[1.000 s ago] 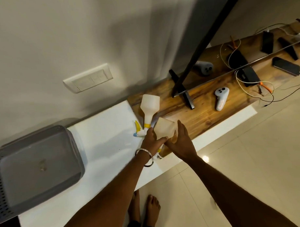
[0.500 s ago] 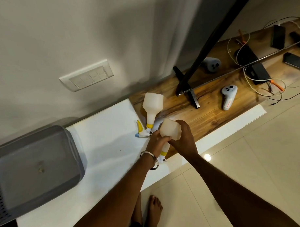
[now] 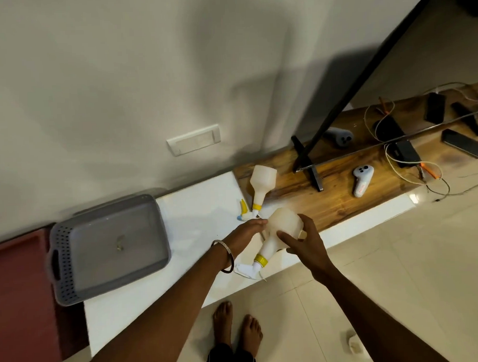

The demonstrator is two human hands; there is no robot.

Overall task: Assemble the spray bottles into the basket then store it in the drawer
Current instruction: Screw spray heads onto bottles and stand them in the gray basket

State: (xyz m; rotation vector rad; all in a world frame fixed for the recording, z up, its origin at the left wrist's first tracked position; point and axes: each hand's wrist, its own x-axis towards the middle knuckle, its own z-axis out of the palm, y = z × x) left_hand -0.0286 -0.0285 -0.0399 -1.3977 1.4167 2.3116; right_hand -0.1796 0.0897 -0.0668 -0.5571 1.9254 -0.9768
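Observation:
A translucent white spray bottle (image 3: 281,225) with a yellow collar and white trigger head hangs tilted over the white counter's front edge, head pointing down-left. My right hand (image 3: 302,242) grips its body from the right. My left hand (image 3: 243,230) is stretched flat, fingertips touching the bottle's left side. A second spray bottle (image 3: 262,181) lies on the wooden top behind, its yellow-and-blue trigger head on the white counter. The grey perforated basket (image 3: 100,267) sits on the counter to the left, apart from both hands, holding only a small scrap.
A black stand leg (image 3: 309,165), two controllers (image 3: 362,180), cables and phones lie on the wooden top to the right. A dark red surface (image 3: 19,296) adjoins the basket's left. A wall switch plate (image 3: 193,139) is behind. Bare feet stand on the tiled floor below.
The held bottle has tipped so its trigger head points down-left. My left hand has flattened against its side, while my right hand keeps hold. The camera view has shifted left.

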